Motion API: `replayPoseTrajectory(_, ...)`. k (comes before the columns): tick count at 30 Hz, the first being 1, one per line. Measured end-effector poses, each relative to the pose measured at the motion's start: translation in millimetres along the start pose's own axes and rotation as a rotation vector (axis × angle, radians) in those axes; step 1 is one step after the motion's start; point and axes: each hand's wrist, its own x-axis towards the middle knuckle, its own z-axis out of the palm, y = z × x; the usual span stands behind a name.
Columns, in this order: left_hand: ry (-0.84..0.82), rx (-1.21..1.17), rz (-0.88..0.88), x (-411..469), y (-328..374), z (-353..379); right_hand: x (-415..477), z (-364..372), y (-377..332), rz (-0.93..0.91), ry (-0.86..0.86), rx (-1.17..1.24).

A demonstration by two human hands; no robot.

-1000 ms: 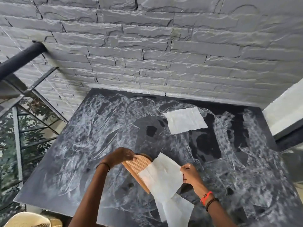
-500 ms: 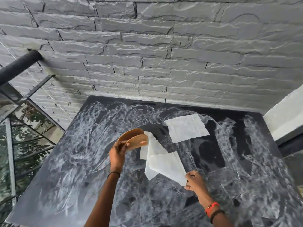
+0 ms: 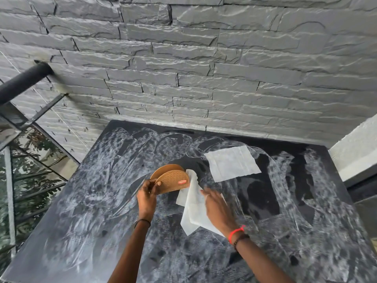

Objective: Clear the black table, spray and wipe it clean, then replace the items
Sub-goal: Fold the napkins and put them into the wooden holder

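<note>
The black table (image 3: 81, 231) is smeared all over with white wipe streaks. My left hand (image 3: 147, 196) holds a brown semicircular napkin holder (image 3: 171, 179) upright on the table's middle. White napkins (image 3: 192, 205) stick out of the holder's right side and trail toward me. My right hand (image 3: 216, 209) lies over these napkins, fingers spread and blurred by motion; whether it grips them I cannot tell. Another white napkin (image 3: 231, 163) lies flat on the table, further back and right of the holder.
A grey stone wall (image 3: 204, 68) stands directly behind the table. A black railing (image 3: 22, 80) and glass panels (image 3: 30, 170) border the left side. A white ledge (image 3: 355, 148) runs at the right edge.
My left hand has carried the holder forward from near the front edge and stood it upright. My right hand has moved from the napkins' edge to on top of them.
</note>
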Motion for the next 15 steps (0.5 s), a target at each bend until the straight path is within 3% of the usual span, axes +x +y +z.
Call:
replayPoseTrajectory(2,-0.007,-0.021,-0.014,-0.1,-0.9,0.8,11.1,9.6,-10.1,-0.147,-0.121,-0.049)
replayPoseTrajectory(5,-0.015,-0.077,-0.034,-0.8,1.0,-1.0,20.5,17.2,-9.4,-0.203,-0.219,-0.167)
replayPoseTrajectory(11,0.037,-0.106,-0.049,7.6,-5.6,-17.6,18.3,20.1,18.4,-0.088,-0.301,-0.261)
replayPoseTrajectory(15,0.136,-0.115,-0.077,10.1,-3.2,-19.3,10.3,18.8,38.4,-0.045,-0.223,-0.269)
